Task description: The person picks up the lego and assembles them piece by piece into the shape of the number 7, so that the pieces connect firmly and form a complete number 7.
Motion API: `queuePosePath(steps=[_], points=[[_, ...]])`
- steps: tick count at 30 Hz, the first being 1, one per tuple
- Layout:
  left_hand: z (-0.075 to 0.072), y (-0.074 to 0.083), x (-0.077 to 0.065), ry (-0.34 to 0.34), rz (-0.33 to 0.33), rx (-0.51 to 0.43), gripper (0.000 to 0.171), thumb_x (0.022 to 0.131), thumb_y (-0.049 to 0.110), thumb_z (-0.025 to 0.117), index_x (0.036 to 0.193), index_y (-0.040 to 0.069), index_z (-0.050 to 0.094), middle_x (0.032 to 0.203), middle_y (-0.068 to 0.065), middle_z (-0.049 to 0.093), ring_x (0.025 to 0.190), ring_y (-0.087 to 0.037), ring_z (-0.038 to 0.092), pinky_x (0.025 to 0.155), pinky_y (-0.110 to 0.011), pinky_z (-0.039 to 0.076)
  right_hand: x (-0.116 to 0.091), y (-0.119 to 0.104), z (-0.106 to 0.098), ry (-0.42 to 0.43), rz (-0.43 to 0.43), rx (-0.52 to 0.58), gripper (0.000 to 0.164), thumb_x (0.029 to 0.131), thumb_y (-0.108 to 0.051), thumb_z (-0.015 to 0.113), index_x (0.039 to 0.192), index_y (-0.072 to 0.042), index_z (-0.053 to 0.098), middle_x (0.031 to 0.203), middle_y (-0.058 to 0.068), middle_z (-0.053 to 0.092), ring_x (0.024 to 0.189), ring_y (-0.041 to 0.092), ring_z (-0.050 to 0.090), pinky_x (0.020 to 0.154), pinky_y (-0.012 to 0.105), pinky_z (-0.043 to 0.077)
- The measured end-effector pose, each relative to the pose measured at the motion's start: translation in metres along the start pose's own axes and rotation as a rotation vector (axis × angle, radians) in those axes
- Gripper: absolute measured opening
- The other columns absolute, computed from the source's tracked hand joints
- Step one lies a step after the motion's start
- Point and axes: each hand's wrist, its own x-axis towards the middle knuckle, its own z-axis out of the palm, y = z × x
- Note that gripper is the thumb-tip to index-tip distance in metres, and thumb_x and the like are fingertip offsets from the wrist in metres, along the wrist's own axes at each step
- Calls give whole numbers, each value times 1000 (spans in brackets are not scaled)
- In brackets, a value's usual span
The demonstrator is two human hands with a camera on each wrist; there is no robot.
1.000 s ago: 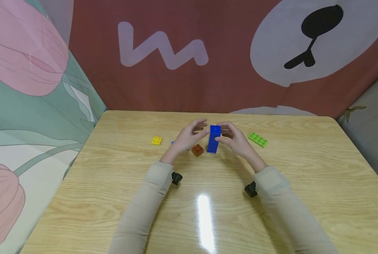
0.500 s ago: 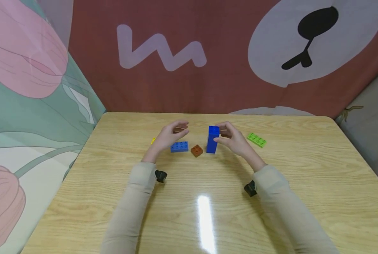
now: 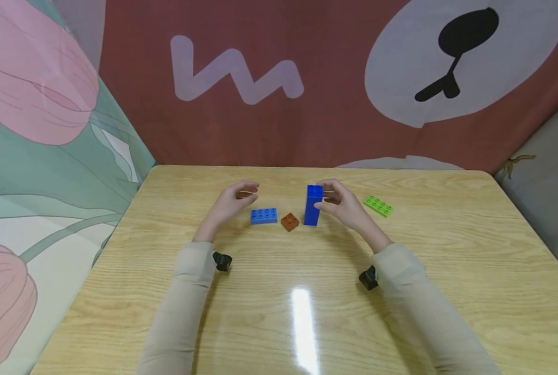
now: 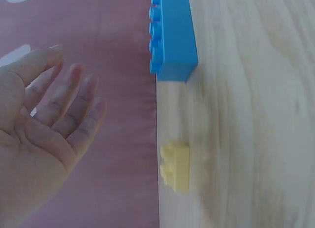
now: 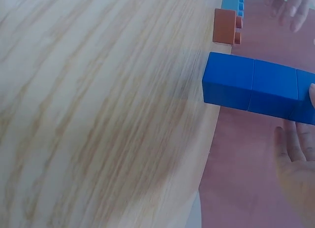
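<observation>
A tall stack of dark blue toy bricks stands upright on the table. My right hand grips its upper part between thumb and fingers; in the right wrist view the thumb lies on the stack near its top. My left hand is raised above the table with loosely bent fingers and holds nothing. The light blue eight-stud brick lies to its right. Below it, the left wrist view has a small yellow brick, hidden behind the hand in the head view.
Between the light blue brick and the stack sits a brown brick. A flat green brick lies beyond the right hand. The wooden table meets a patterned wall cloth at its far edge.
My left hand has moved left, away from the stack, uncovering the light blue brick and now covering the yellow one in the head view. My right hand stays on the stack.
</observation>
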Motion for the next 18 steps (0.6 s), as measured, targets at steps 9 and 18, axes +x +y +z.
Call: queuePosePath(steps=[9,18], points=[[-11,-9,-5,12,-6,2,38,97,14,55,135,6,52,136,-18,54,122,-34,55,100,-47,48,0,1,-3,-12,29,-19,55,92,-17,65,142,-11,43,142,19,47,133,37,44,110,51,39],[-17,-15,-7,27,-4,4,39,97,11,55,135,2,51,136,-20,53,122,-35,55,99,-47,49,-4,11,-24,-9,-36,-32,59,91,-5,63,144,-2,37,142,24,44,134,39,40,112,54,34]])
